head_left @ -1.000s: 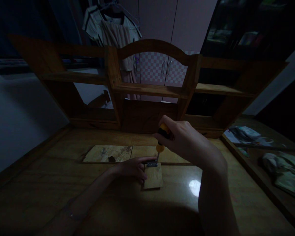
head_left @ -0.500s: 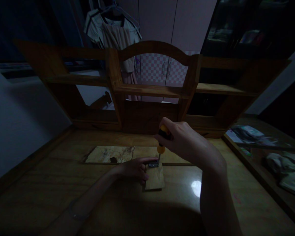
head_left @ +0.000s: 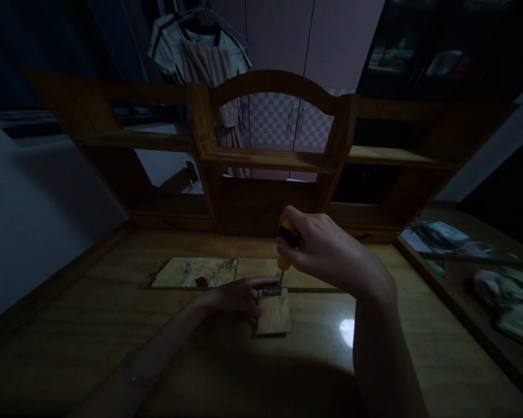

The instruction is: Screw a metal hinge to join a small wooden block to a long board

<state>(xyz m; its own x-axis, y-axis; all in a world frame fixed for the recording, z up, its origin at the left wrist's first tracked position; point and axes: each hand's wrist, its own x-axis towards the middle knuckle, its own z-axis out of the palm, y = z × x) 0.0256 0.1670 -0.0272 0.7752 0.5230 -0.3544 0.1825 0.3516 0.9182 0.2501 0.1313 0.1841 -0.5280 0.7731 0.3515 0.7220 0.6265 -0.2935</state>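
My right hand is wrapped round the yellow and black handle of a screwdriver. The screwdriver stands nearly upright, its shaft reaching down to the right end of a small metal hinge. This hinge lies at the far edge of a small square wooden board. From the left, my left hand stretches its index finger along the hinge, while the thumb and curled fingers grip the board's left edge. Behind the hinge runs a longer wooden strip. Whether a screw sits under the tip is too small to tell.
A piece with a torn, stained surface lies on the wooden tabletop to the left. A wooden shelf unit rises at the back. Cloth and plastic bags lie on the right, beyond a raised wooden edge.
My right hand has shifted slightly to the left, with its fingers closed further round the screwdriver handle. The left hand, hinge and board stay nearly in place.
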